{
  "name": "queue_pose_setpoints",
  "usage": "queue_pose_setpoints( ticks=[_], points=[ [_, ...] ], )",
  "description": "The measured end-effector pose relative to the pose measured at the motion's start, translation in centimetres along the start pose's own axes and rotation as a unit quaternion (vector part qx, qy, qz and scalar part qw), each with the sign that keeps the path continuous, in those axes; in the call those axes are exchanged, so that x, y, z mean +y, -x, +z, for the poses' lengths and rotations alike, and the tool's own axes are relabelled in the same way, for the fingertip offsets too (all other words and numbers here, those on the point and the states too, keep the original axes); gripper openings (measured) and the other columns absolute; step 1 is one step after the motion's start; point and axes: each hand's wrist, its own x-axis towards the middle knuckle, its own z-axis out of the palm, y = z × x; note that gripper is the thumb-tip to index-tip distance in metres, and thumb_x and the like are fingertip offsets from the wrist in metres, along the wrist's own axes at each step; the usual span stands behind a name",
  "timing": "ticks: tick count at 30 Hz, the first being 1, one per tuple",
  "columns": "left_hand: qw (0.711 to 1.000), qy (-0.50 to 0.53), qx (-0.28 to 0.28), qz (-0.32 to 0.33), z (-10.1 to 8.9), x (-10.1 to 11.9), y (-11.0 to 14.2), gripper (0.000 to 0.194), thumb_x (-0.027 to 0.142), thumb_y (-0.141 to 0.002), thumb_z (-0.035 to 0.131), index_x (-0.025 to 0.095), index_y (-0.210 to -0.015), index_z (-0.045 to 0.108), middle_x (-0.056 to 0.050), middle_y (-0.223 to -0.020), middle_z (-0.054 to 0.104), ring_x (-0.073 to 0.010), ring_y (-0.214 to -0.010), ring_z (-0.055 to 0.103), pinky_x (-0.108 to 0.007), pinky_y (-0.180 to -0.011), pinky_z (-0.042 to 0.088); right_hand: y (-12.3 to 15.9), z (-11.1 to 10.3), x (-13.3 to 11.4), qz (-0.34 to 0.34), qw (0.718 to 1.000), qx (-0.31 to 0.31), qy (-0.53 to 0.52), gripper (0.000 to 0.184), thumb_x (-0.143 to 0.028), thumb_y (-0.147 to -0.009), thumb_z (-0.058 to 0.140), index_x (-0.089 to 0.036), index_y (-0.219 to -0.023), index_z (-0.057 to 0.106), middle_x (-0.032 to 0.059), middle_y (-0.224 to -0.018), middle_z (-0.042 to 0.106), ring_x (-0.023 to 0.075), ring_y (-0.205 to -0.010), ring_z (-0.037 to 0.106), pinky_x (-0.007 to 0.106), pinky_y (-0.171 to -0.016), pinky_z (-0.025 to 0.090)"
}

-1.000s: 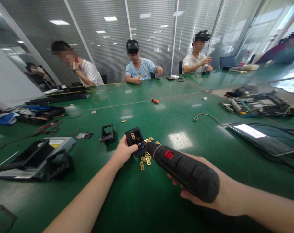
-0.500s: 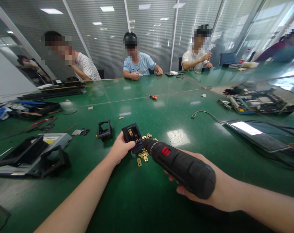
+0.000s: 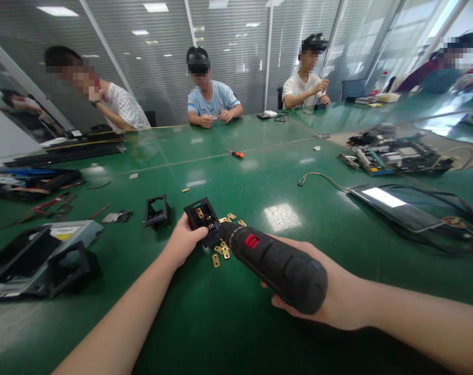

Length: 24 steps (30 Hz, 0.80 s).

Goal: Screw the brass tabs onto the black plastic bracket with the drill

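My left hand (image 3: 186,238) grips a black plastic housing (image 3: 196,209) by its near left side, thumb over the rim. A brass plate (image 3: 199,212) and small metal parts show inside it. My right hand (image 3: 310,260) is wrapped round a black cordless drill (image 3: 277,268) with a red switch on top. The drill's front end points left at the housing's right side; whether its tip touches anything there is hidden. Loose brass plates (image 3: 225,253) lie on the green table beside the housing and partly under the drill's nose.
A second black housing (image 3: 157,211) stands left of my left hand. Farther left are a grey metal case (image 3: 80,234) and a black frame (image 3: 73,268). An orange screwdriver (image 3: 237,154) lies ahead. Circuit boards (image 3: 400,156) and a cabled flat device (image 3: 396,208) are at right. Several people sit opposite.
The whole view has shifted, so everything appears a little farther left and higher. My hands, the housing and the drill keep nearly the same arrangement. The person opposite in light blue has brought their hands closer together.
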Motion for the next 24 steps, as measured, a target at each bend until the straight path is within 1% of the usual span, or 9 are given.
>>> queue_pose_setpoints(
  ticks=[5, 7, 11, 14, 20, 24],
  points=[
    [1.0, -0.002, -0.001, 0.01, -0.3, -0.7, -0.4, 0.051, 0.026, -0.064, 0.08, 0.019, -0.113, 0.069, -0.007, -0.112, 0.077, -0.0307, -0.107, 0.072, -0.05, -0.105, 0.052, -0.2, -0.1, -0.2, -0.005, 1.0, -0.007, 0.005, 0.071, -0.003, -0.074, 0.075, -0.017, -0.142, 0.057, 0.0024, -0.097, 0.069, 0.0174, -0.084, 0.067, 0.028, -0.08, 0.06],
    [1.0, 0.003, 0.0, 0.01, -0.4, -1.0, -0.6, 0.05, 0.026, -0.064, 0.08, 0.019, -0.112, 0.069, -0.007, -0.112, 0.077, -0.0303, -0.107, 0.071, -0.05, -0.104, 0.052, -0.2, -0.1, -0.3, -0.004, 1.0, -0.006, 0.004, 0.071, -0.005, -0.074, 0.076, -0.017, -0.142, 0.057, 0.002, -0.095, 0.069, 0.0183, -0.085, 0.067, 0.029, -0.081, 0.061],
    [1.0, 0.015, -0.003, 0.005, -0.4, -1.3, -0.8, 0.049, 0.026, -0.063, 0.078, 0.02, -0.111, 0.069, -0.007, -0.111, 0.077, -0.0304, -0.105, 0.072, -0.05, -0.1, 0.055, 0.0, -0.1, -0.2, 0.0, 1.0, -0.002, 0.008, 0.071, -0.006, -0.074, 0.076, -0.018, -0.142, 0.058, 0.0023, -0.095, 0.07, 0.0182, -0.083, 0.066, 0.029, -0.078, 0.061],
    [0.999, 0.036, -0.003, -0.004, -0.4, -1.3, -0.7, 0.047, 0.026, -0.063, 0.078, 0.02, -0.109, 0.069, -0.006, -0.11, 0.077, -0.0301, -0.103, 0.073, -0.05, -0.098, 0.056, 0.0, -0.1, -0.2, 0.013, 1.0, -0.007, 0.002, 0.071, -0.003, -0.072, 0.076, -0.017, -0.14, 0.059, 0.003, -0.099, 0.071, 0.0181, -0.084, 0.066, 0.027, -0.075, 0.06],
    [0.995, 0.091, -0.011, -0.027, 0.0, -0.5, -0.2, 0.045, 0.031, -0.065, 0.083, 0.022, -0.107, 0.068, -0.003, -0.105, 0.078, -0.0284, -0.103, 0.073, -0.047, -0.099, 0.057, -0.1, 0.1, -0.2, 0.026, 1.0, 0.0, -0.012, 0.07, -0.009, -0.075, 0.08, -0.018, -0.141, 0.059, 0.0029, -0.097, 0.071, 0.0186, -0.084, 0.068, 0.027, -0.075, 0.061],
    [0.997, 0.071, -0.012, -0.019, 0.0, -0.6, -0.3, 0.05, 0.036, -0.066, 0.085, 0.022, -0.111, 0.069, -0.005, -0.111, 0.078, -0.0293, -0.107, 0.073, -0.049, -0.101, 0.056, -0.1, 0.2, -0.1, 0.034, 0.999, 0.014, -0.018, 0.069, -0.014, -0.077, 0.08, -0.019, -0.143, 0.06, 0.0036, -0.099, 0.073, 0.0198, -0.086, 0.07, 0.029, -0.077, 0.062]
  ],
)
